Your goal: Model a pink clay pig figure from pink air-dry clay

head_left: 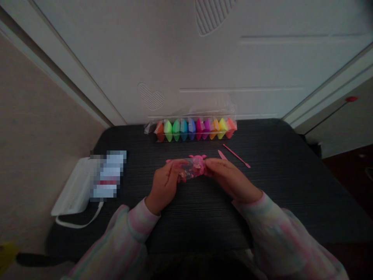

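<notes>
My left hand (164, 181) is closed on one end of a crinkled clear plastic packet (187, 169), low over the middle of the dark table. A pink, rounded piece (199, 164) with small knobs shows at the packet's right end; its exact kind is hard to make out. My right hand (225, 175) has its fingers pressed together at the right side of that pink piece. Just beyond the right hand lie a pink knife-shaped tool (222, 154), partly hidden by the hand, and a thin pink modelling stick (236, 156).
Along the back of the dark table (198, 217) lies a clear bag with a row of colored clay packs (191, 129). At left are a white box-like device (72, 188), a blurred-out phone (109, 175) and a white cable (78, 225). A white door (175, 50) stands behind.
</notes>
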A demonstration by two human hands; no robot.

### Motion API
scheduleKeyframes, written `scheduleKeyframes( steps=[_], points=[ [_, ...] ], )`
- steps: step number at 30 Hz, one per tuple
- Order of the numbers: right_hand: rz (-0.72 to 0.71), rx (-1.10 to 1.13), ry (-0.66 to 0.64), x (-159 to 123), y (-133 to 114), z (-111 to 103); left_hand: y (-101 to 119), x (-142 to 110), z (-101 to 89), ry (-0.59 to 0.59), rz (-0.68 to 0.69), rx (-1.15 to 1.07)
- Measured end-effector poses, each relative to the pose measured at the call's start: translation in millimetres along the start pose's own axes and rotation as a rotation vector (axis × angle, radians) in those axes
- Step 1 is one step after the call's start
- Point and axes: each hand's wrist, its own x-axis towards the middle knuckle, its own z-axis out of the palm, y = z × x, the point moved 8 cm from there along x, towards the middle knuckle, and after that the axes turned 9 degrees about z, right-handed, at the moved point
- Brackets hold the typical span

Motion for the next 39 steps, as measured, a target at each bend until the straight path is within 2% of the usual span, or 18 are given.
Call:
scheduleKeyframes(
  steps=[2,5,8,11,14,17,20,23,26,35,39],
  points=[
    [0.037,0.027,-0.022,0,3,1,5,1,1.0,-0.037,0.056,0.082],
    [0.006,-0.122,0.029,-1,1,-1,7,2,-0.8,-0.033,0.097,0.153],
    [-0.049,-0.322,0.125,-5,-8,-4,5,2,-5.0,0.008,0.096,0.163],
    [-0.098,-0.397,0.150,-6,-17,-2,3,2,-9.2,0.042,0.067,0.141],
    [-0.122,-0.312,0.128,-5,-20,-3,7,3,-7.3,0.008,0.118,0.152],
    [-0.072,-0.154,0.140,-1,-14,-10,10,3,-4.1,-0.014,0.198,0.148],
    [-0.046,-0.044,0.183,1,-9,-14,5,3,-6.9,0.049,0.189,0.108],
    [-0.080,-0.052,0.253,-1,-12,-18,9,1,-10.5,0.105,0.240,0.160],
    [-0.133,-0.064,0.288,-4,-17,-20,18,1,-9.6,0.089,0.322,0.227],
    [-0.210,0.054,0.209,-6,-17,-15,30,-2,-16.1,0.176,0.486,0.245],
    [-0.218,-0.045,0.255,-7,-20,-21,46,-9,-17.4,0.190,0.672,0.349]
  ],
)
